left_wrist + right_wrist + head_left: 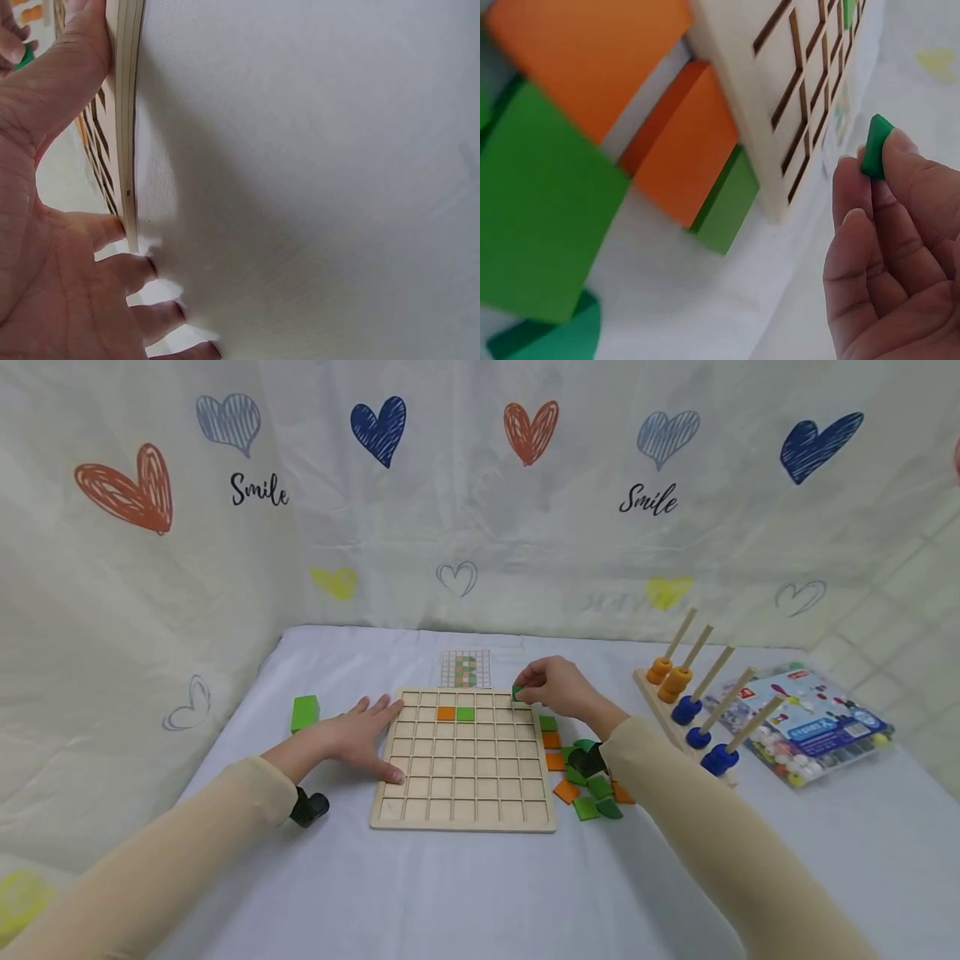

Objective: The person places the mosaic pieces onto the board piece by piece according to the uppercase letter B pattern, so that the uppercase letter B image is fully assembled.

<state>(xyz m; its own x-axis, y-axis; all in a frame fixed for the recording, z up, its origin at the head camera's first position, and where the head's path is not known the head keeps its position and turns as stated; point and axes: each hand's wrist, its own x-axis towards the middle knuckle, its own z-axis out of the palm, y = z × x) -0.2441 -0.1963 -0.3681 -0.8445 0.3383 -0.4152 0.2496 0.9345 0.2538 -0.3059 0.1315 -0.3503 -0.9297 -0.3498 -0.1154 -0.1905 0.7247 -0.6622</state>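
Observation:
A wooden grid board point(465, 768) lies on the white cloth, with an orange square tile point(446, 713) and a light green square tile point(466, 714) in neighbouring cells of its second row from the far edge. My left hand point(360, 737) rests on the board's left edge, fingers spread and thumb on the rim; the left wrist view point(52, 247) shows its palm. Over the board's far right corner, my right hand point(558, 685) pinches a small dark green piece point(875, 148) between thumb and fingers. That piece's full outline is partly hidden by the fingers.
Loose orange and green pieces point(587, 808) lie along the board's right side. A printed pattern card point(465, 669) lies beyond the board, and a green block point(305, 713) stands to the left. Farther right are a pegged wooden ring stacker point(677, 681) and a clear box of beads point(817, 727).

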